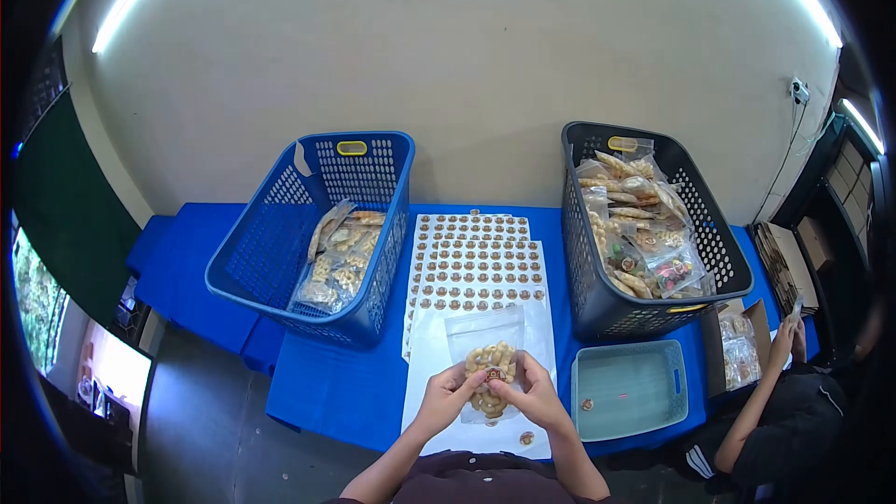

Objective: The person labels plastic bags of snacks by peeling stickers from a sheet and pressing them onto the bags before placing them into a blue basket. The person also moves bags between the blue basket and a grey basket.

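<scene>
Between my two hands is a clear plastic bag of pale, curved snacks (487, 355), held over the white sticker sheets. My left hand (450, 397) grips its left side, and my right hand (534, 397) grips its right side. Both thumbs press near a small round sticker (496, 374) on the bag's front. Under and behind the bag lie sheets of round brown stickers (476, 261), with bare white backing nearest me. One loose sticker (526, 438) sits on the backing by my right wrist.
A blue basket (369, 317) with some snack bags stands at left; a dark basket (597, 313) full of bags stands at right. A grey-green tray (630, 425) holds a sticker. Farther right, a co-worker's hand (782, 345) is near a box of packets (740, 350).
</scene>
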`<state>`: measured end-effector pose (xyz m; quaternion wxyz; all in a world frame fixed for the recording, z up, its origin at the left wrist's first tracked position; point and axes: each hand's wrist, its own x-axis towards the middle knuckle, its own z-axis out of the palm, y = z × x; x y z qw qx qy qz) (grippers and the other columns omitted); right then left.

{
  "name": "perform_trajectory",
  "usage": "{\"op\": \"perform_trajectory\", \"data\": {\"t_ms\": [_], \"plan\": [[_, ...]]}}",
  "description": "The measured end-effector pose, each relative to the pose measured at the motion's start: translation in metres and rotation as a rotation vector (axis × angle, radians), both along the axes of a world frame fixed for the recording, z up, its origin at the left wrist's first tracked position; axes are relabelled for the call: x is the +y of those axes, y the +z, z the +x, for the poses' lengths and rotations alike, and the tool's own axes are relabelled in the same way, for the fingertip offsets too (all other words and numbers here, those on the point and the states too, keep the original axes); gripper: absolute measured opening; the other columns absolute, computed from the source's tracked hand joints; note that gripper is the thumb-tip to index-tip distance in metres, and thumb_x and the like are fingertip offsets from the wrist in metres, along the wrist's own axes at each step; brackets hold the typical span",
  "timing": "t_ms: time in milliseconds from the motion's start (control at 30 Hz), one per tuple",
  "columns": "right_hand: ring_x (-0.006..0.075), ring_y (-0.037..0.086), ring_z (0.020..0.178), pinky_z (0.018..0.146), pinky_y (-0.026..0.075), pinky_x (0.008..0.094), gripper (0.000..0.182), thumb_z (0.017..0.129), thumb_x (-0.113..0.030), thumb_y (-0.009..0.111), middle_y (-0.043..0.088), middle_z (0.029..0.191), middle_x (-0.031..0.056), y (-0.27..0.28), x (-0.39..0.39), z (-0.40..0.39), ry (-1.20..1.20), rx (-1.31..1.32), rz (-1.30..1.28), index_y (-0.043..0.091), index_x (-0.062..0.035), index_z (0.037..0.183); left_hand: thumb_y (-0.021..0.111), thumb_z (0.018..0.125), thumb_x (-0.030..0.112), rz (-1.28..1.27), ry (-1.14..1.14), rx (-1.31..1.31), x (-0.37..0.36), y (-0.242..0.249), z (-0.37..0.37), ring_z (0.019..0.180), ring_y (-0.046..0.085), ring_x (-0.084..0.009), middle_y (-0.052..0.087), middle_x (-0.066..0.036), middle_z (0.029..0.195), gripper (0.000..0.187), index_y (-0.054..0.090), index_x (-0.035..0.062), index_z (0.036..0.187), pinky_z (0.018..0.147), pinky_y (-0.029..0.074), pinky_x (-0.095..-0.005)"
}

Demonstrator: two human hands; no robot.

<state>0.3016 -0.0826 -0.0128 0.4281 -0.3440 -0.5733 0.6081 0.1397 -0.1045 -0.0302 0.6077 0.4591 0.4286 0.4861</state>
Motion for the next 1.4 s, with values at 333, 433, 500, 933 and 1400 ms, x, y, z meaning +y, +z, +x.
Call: {"op": "perform_trajectory", "data": {"t_ms": [333,433,500,933,1400], "plan": [[0.0126,0.050,0.095,0.084,0.040,0.0265,0.036,0.077,-0.004,0.061,0.052,0.102,0.0063,-0.024,0.003,0.014,0.018,0.041,-0.047,0.045,0.0029,0.109,0.051,0.087,0.015,0.127,0.154,0.084,0.017,0.006,-0.006,0.079,0.057,-0.0092,0.061,-0.007,0.092,0.026,0.054,-0.0037,0.105,0.071,0.046,-0.0217],[0.0121,0.051,0.093,0.081,0.041,0.0259,0.035,0.077,-0.005,0.062,0.053,0.101,0.0061,-0.018,-0.002,0.012,0.019,0.032,-0.079,0.046,0.0021,0.108,0.050,0.087,0.010,0.130,0.253,-0.042,0.026,0.016,-0.013,0.082,0.059,-0.0136,0.062,-0.009,0.090,0.018,0.057,-0.0048,0.095,0.076,0.049,-0.0263],[0.0101,0.053,0.087,0.076,0.044,0.0238,0.032,0.078,-0.006,0.062,0.055,0.098,0.0056,-0.020,-0.005,0.006,-0.002,0.092,-0.074,0.048,0.0015,0.105,0.051,0.086,0.010,0.147,0.270,-0.044,0.028,0.015,-0.009,0.081,0.059,-0.0131,0.062,-0.008,0.087,0.018,0.057,-0.0045,0.093,0.076,0.049,-0.0258],[0.0136,0.055,0.082,0.075,0.043,0.0266,0.047,0.070,-0.015,0.071,0.057,0.098,0.0057,-0.007,0.010,0.019,-0.159,-0.228,0.275,0.049,-0.0016,0.110,0.055,0.085,0.013,0.310,0.386,0.115,0.033,0.016,-0.013,0.070,0.056,-0.0087,0.061,-0.005,0.076,0.016,0.059,-0.0014,0.086,0.064,0.045,-0.0220],[0.0148,0.051,0.051,0.047,0.041,0.0263,0.013,0.074,-0.008,0.062,0.055,0.062,0.0087,0.036,-0.001,-0.020,-0.257,-0.417,0.528,0.051,-0.0011,0.072,0.056,0.083,0.013,0.352,0.252,0.288,0.016,0.045,0.003,0.059,0.052,-0.0082,0.056,-0.005,0.074,0.015,0.057,-0.0010,0.078,0.045,0.040,-0.0186]]}}
